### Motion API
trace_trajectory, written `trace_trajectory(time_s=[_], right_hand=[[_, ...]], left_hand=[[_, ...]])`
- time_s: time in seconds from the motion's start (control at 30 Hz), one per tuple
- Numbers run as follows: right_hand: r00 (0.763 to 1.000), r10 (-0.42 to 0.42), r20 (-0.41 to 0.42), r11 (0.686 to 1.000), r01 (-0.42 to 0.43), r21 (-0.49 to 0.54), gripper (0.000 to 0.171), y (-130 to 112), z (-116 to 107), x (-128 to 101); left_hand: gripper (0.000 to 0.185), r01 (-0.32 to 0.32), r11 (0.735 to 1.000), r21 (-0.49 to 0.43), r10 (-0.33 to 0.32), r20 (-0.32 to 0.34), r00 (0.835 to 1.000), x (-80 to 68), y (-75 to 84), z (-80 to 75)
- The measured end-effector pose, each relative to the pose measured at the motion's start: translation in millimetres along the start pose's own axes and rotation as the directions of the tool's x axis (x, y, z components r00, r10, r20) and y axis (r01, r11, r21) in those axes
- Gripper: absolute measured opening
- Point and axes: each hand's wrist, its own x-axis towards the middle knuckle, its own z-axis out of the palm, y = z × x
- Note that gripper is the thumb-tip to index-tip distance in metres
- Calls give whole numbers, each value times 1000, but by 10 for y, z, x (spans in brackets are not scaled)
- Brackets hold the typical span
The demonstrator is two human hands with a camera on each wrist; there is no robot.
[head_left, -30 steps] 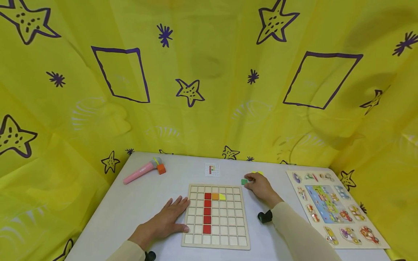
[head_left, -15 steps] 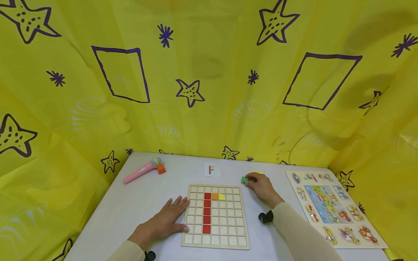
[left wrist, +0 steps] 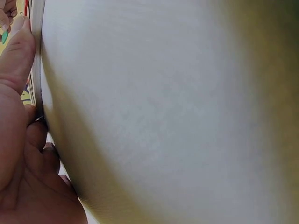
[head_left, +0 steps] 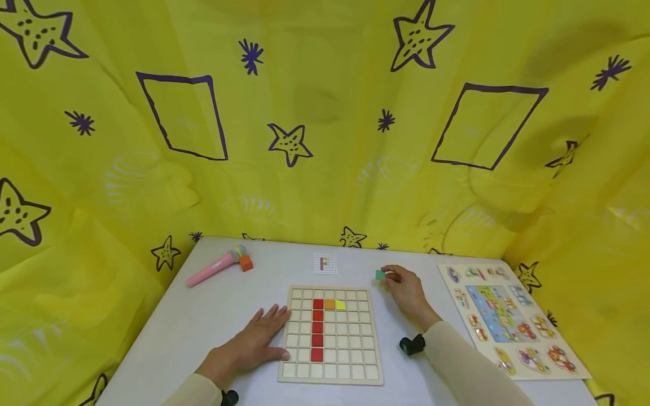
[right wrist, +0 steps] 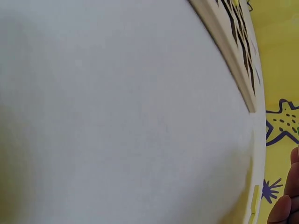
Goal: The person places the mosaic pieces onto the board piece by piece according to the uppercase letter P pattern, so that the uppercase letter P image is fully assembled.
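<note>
Green tile lifted at the right fingertips

Right hand (head_left: 406, 290): fingers curled, thumb and forefinger pinching the green tile (head_left: 380, 274), held just off the table (head_left: 213, 332) beyond the fingertips. Earlier: same tile flat on the table beside the knuckles, now raised and gripped. Likely meaning: a piece picked, placement on the grid board (head_left: 330, 375) not yet made. Left hand (head_left: 254, 347): flat, fingers straight, fingertips touching the board's left edge, unchanged. Yellow tiles almost hidden behind the right fingers. Camera tilted slightly leftward since.
</note>
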Motion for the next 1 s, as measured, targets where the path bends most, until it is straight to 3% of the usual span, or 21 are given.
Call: trace_trajectory(time_s=[0.33,0.67,1.0], right_hand=[[998,-26,-54,998,29,64,25,-110,37,-150],[998,-25,-53,992,32,124,26,-221,109,-331],[1000,-14,-17,987,17,160,23,-344,267,-600]], left_hand=[[100,25,1000,-5,-25,5,1000,9,-3,-3],[101,26,999,-28,-26,2,1000,6,29,-11],[98,11,1000,9,-11,4,1000,7,20,5]])
